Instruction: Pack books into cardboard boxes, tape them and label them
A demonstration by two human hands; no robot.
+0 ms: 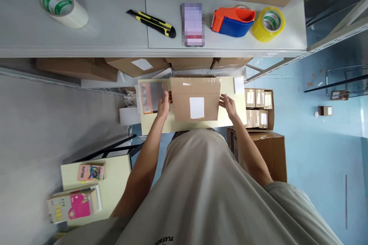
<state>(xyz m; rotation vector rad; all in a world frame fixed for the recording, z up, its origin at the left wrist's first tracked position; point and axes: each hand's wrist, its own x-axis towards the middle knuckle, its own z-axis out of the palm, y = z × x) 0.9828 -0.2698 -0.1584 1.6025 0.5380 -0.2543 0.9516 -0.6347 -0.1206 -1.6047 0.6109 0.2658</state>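
box (195, 99) lying on small table (155, 126), long axis running hand to hand | left hand (163, 106) pressing its left end, right hand (228, 105) its right end, both clasping, equally near | book (149, 97) just outside left hand

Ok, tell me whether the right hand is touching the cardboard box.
Touching: the head view shows the right hand with its fingers against the right edge of the cardboard box.

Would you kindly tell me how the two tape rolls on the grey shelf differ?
The left tape roll is whitish; the right tape roll is yellow. The left one lies alone near the shelf's end, while the right one sits beside the orange-and-blue tape dispenser. Both show green-and-white core labels.
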